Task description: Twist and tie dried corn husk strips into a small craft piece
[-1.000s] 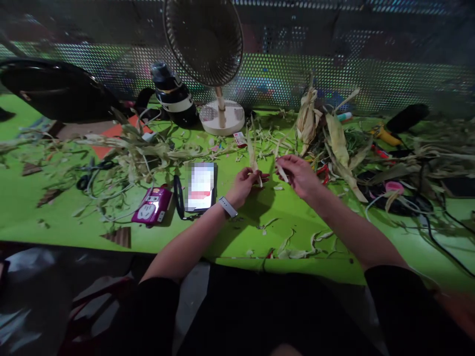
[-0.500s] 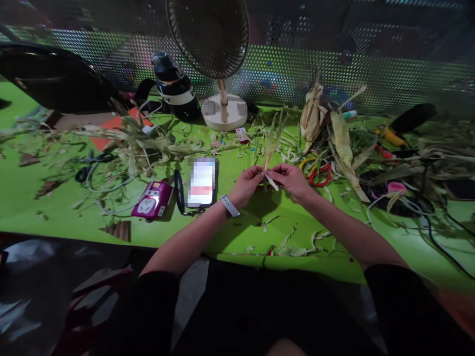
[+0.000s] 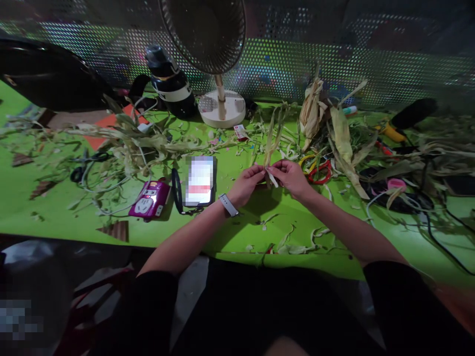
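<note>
A pale strip bundle of corn husk stands up between my hands, its long ends pointing away from me and a short white end pointing back. My left hand, with a light watch strap at the wrist, pinches the husk from the left. From the other side my right hand grips it with thumb and fingers, fingertips almost touching those of the left. Just right of my right hand lie red-handled scissors. A lit phone lies to the left of my left hand.
Loose husks litter the green table. A fan and a black bottle stand at the back. A purple socket block with a cable sits left. Dried husk bundles and black cords lie right.
The view has shifted slightly. Both hands stay at the same spot on the husk; the fingers and its short white end have moved only a little.
</note>
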The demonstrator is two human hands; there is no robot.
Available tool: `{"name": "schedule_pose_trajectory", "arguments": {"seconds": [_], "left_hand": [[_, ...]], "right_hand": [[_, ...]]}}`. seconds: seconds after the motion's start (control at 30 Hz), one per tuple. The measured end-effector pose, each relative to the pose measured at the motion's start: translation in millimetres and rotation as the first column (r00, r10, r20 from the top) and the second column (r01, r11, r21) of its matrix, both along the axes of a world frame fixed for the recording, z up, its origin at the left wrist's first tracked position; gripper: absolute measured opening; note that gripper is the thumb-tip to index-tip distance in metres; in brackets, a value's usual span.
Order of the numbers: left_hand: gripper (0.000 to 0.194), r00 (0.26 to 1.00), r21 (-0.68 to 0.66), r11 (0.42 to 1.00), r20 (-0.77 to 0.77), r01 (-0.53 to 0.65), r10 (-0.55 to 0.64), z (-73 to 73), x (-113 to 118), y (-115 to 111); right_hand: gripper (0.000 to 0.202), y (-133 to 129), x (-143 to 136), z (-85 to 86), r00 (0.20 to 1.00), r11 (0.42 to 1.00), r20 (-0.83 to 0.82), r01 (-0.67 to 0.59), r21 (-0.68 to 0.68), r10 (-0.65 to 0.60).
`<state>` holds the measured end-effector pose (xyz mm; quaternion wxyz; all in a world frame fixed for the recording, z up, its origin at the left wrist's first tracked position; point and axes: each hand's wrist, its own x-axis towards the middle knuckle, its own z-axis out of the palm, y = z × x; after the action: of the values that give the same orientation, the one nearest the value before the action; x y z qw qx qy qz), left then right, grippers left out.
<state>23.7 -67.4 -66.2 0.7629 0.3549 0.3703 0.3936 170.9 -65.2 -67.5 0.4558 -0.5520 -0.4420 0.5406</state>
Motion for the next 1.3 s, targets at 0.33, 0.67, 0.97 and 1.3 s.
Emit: {"name": "schedule_pose_trajectory", "arguments": {"seconds": [0.33, 0.67, 0.97, 1.3], "left_hand": [[0.008, 0.999, 0.039, 0.999, -0.004, -0.035, 0.036, -0.4, 1.4, -3.9], [0.005, 1.0, 0.031, 0.999, -0.003, -0.014, 0.014, 0.4, 2.3, -3.2], [0.015, 0.977, -0.236, 0.968, 0.211, 0.08, -0.03, 5.9, 5.2, -5.8], [0.015, 0.983, 0.097, 0.978, -0.048, 0.182, -0.178, 0.6, 1.6, -4.5]], "right_hand": [[0.044, -4.4, 0.9, 6.2, 0.994, 0.999, 0.111, -0.007, 0.041, 0.002], [0.039, -1.8, 2.7, 3.3, 1.0, 0.996, -0.01, 0.003, 0.088, -0.002], [0.025, -4.8, -3.2, -1.0, 0.968, 0.998, -0.242, 0.061, -0.013, -0.062], [0.017, -0.9, 0.5, 0.2, 0.972, 0.997, -0.221, 0.076, -0.005, -0.075]]}}
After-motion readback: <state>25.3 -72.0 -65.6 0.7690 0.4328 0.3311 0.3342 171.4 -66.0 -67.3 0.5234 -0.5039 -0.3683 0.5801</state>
